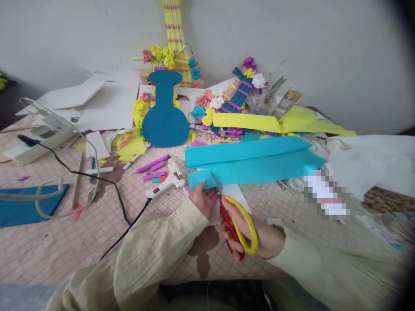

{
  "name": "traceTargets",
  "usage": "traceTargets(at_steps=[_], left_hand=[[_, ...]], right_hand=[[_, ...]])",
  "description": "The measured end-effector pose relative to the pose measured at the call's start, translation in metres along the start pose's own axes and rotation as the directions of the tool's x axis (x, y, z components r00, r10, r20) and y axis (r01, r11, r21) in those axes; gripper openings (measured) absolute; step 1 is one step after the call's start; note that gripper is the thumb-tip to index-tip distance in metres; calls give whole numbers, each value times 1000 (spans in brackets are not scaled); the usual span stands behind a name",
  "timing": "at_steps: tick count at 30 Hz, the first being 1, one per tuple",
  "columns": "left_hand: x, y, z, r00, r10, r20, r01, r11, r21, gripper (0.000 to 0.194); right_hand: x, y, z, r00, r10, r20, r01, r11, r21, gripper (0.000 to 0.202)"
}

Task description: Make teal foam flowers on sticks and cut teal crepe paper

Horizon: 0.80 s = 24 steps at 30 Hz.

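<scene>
My left hand (pixel 203 201) pinches the near left corner of a turquoise paper strip (pixel 240 170), its thumb on top and its other fingers partly curled below. In my right hand (pixel 231 211) is a pair of scissors (pixel 247 229) with one yellow and one red handle. Their blades point up and left, and the tip lies over the strip's near edge, beside my left fingers. Behind that strip runs a folded turquoise piece (pixel 246 151). A white hot glue gun (pixel 167 179) lies left of my left hand.
A blue guitar-shaped cutout (pixel 166 125) leans before paper-flower guitars (pixel 175 26). Yellow paper (pixel 246 122) lies behind the turquoise. Left are a power strip (pixel 40 138), cords and dark blue paper (pixel 32 205). White fabric (pixel 372 160) and a tape roll (pixel 296 185) lie right.
</scene>
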<state>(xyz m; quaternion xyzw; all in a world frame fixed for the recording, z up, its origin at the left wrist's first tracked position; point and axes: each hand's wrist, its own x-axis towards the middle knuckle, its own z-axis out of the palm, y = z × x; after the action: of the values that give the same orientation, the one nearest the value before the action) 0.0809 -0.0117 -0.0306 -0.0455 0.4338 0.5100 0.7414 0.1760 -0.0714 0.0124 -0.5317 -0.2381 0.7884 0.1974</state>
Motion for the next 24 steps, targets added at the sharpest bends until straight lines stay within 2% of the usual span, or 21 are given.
traceTargets(at_steps=[10,18,24], left_hand=[[-2,0,1,1000,-1,16,1,1000,17,14],[-1,-1,-1,1000,-1,24,0,999,34,13],[1,-1,-1,1000,2,25,-3,999,40,14]], right_hand=[[4,2,-1,999,30,-19,-30,999,-11,42],[7,3,-5,998,-58,26,58,998,-6,45],[10,4,-7,1000,-15,28,16,1000,-20,41]])
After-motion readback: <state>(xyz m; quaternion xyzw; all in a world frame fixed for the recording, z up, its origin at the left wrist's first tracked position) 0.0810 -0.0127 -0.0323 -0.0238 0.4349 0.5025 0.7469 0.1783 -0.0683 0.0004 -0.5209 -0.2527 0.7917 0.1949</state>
